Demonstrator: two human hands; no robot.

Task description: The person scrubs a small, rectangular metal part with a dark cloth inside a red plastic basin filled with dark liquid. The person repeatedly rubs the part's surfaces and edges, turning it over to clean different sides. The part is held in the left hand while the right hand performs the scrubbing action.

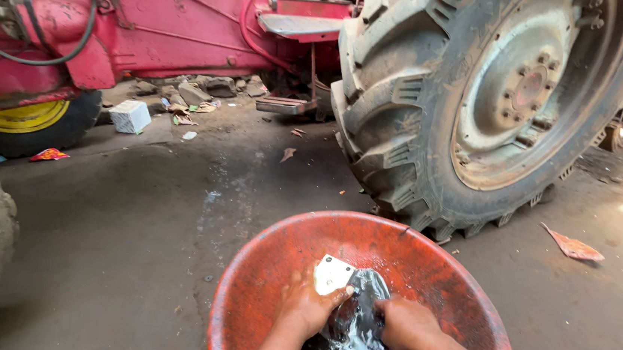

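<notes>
Down in the red basin (260, 277), both hands (358, 317) clamp a wet metal plate (333, 273).

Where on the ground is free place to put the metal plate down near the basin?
Bare floor lies left of the red basin, up to the white block. Right of the basin, below the big tyre, is room beside a red scrap. Crowded: debris under the tractor.

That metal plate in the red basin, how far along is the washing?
Midway, it seems. The plate has a clean, pale corner showing above the dark liquid in the basin. The left hand grips it and the right hand is beside it, in the liquid. The lower part is submerged, so the remaining dirt cannot be judged.
</notes>
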